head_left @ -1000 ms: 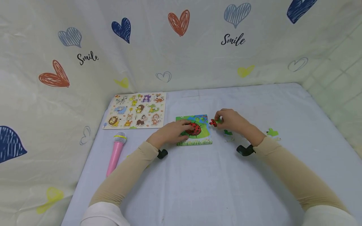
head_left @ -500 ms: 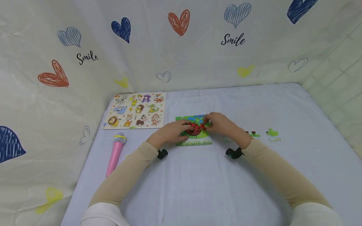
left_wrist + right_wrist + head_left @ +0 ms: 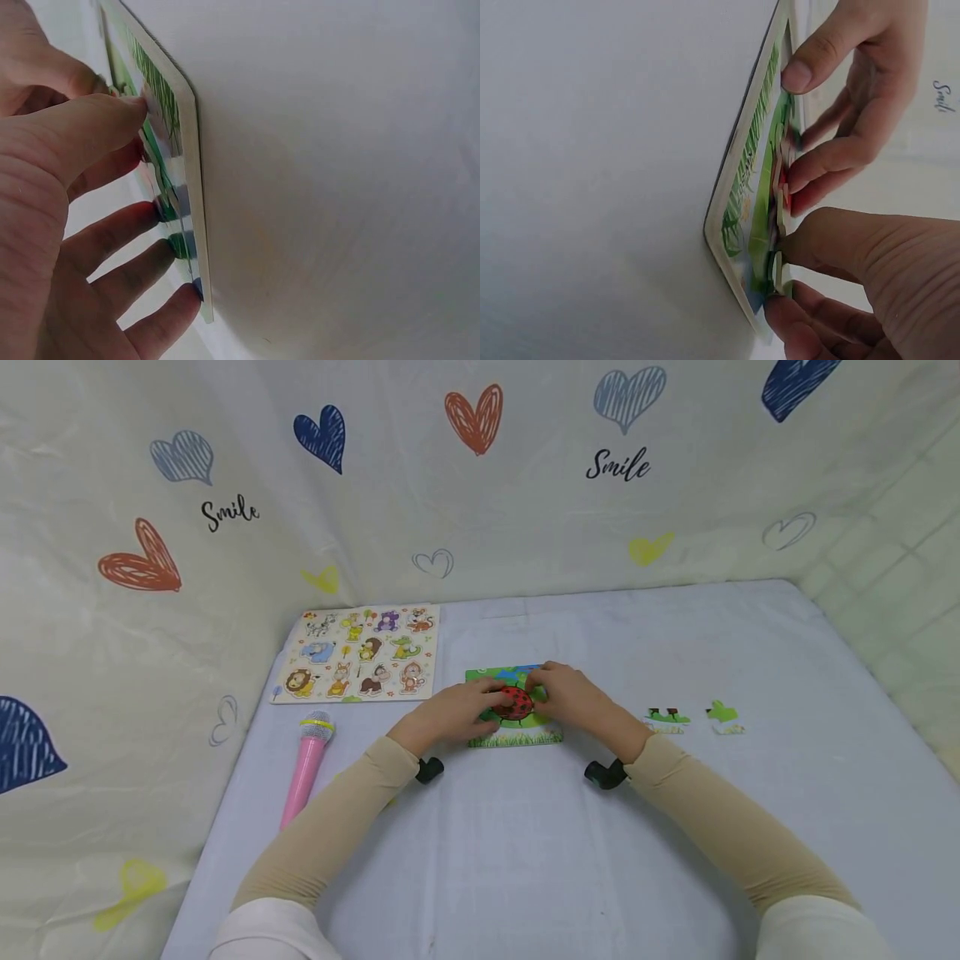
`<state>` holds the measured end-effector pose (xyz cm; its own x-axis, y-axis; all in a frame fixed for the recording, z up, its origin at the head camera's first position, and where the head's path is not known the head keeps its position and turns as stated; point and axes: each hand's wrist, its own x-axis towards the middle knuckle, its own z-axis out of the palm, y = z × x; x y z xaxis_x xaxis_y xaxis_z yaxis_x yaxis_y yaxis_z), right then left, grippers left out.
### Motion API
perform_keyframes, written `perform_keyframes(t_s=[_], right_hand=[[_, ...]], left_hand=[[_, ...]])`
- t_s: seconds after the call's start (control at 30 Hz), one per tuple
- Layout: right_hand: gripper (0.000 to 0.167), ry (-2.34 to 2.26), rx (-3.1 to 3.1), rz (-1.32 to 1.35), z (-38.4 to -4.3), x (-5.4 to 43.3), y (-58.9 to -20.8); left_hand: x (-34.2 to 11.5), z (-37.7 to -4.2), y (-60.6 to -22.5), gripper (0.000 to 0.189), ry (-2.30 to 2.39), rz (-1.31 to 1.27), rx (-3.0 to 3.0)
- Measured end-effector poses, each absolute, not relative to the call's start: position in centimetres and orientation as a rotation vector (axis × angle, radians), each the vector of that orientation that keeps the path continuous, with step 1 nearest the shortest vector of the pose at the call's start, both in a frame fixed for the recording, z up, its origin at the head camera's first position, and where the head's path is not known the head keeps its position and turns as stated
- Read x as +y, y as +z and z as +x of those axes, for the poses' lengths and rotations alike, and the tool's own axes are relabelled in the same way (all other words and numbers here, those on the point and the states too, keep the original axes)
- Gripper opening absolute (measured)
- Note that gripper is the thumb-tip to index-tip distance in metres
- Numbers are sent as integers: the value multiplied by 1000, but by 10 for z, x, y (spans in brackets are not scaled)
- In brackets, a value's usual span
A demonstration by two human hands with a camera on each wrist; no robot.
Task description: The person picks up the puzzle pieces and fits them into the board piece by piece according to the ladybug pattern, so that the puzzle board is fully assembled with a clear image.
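Observation:
A small ladybug puzzle board (image 3: pixel 514 741) lies flat on the white cloth, its red spotted ladybug body piece (image 3: pixel 517 704) in the middle. My left hand (image 3: pixel 452 710) rests on the board's left part; in the left wrist view its fingers are spread, their tips touching the board's surface. On the right side of the board, my right hand (image 3: pixel 576 697) pinches a small puzzle piece (image 3: pixel 778 268) between thumb and fingers, against the picture. In the head view that hand mostly hides the piece.
Two loose green puzzle pieces lie to the right, one with dark red bits (image 3: pixel 667 717) and one leaf-like (image 3: pixel 723 713). At the back left is an animal peg board (image 3: pixel 356 656). A pink toy microphone (image 3: pixel 306 768) lies near my left forearm.
My right hand has carried the red and green ladybug piece leftward from beside the board onto its right side. The left hand stays where it was on the board.

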<state>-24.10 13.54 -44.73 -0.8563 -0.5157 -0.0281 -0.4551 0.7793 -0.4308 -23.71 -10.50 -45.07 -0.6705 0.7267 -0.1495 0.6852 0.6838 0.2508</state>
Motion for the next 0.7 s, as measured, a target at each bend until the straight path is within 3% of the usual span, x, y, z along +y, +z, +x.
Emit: perform_keyframes(t_s=[0.4, 0.7], right_hand=[[21, -663, 2823, -755, -237, 139, -444], [24, -494, 2860, -890, -239, 152, -447]], left_hand=[[-103, -240, -451, 54, 196, 1150, 2634], [-101, -239, -451, 53, 154, 1161, 2631]])
